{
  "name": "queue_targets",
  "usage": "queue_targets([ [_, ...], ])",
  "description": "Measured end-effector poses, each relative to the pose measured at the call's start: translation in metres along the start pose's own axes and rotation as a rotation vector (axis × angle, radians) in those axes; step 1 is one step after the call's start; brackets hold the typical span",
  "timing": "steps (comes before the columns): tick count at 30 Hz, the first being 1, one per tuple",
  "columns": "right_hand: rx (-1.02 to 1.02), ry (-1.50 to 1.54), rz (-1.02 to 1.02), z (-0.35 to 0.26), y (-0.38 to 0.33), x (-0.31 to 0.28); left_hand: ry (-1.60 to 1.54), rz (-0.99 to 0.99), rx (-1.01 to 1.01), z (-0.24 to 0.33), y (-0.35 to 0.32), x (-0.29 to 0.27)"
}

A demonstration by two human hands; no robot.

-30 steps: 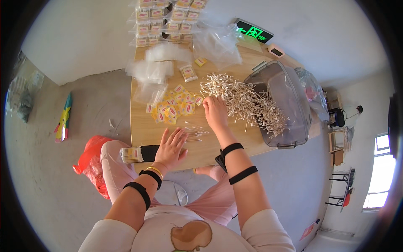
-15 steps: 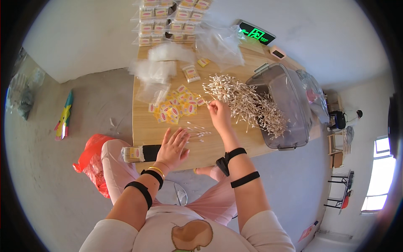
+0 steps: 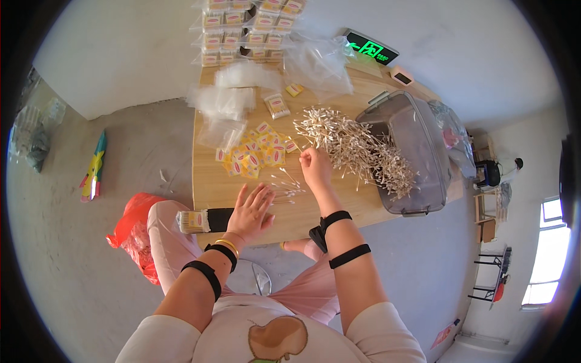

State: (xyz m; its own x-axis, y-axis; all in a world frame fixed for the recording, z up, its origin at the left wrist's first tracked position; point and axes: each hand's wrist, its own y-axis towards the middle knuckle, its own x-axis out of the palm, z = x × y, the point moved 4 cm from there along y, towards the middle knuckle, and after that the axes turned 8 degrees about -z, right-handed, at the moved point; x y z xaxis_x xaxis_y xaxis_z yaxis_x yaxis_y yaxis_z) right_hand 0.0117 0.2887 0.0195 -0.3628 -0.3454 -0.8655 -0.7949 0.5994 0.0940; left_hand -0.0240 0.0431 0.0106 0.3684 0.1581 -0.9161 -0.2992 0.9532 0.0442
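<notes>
My left hand lies open with its fingers spread on the table, beside a few loose cotton swabs. It is also next to a black holder with a clear pack of swabs at its left end. My right hand is closed in a pinch on a thin cotton swab that pokes out past the fingertips. Just right of that hand spreads a big heap of cotton swabs. Yellow and white printed cards lie in a loose pile ahead of my left hand.
A grey clear plastic bin lies tipped at the right, swabs spilling from it. Clear bags, a filled swab pack and stacked packs occupy the far side. A red plastic bag sits left of my leg.
My right hand has shifted very slightly nearer to me, still pinching. Among the loose swabs by my left hand, one now lies at a steeper angle. The left hand stays put.
</notes>
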Motion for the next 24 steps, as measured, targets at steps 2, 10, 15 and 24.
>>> queue_targets([
  [2,-0.01,-0.02,-0.026,0.004,-0.004,0.003,-0.005,-0.004,-0.003,0.001,0.0,-0.002],
  [10,-0.064,-0.111,0.152,-0.015,0.005,-0.006,0.009,0.006,-0.001,0.001,0.0,-0.003],
  [15,0.095,-0.189,0.033,0.0,0.009,-0.002,-0.012,0.012,0.002,0.001,0.001,-0.002],
  [24,0.265,0.093,-0.033,0.01,-0.036,-0.013,-0.02,0.024,0.0,0.002,-0.001,-0.004],
])
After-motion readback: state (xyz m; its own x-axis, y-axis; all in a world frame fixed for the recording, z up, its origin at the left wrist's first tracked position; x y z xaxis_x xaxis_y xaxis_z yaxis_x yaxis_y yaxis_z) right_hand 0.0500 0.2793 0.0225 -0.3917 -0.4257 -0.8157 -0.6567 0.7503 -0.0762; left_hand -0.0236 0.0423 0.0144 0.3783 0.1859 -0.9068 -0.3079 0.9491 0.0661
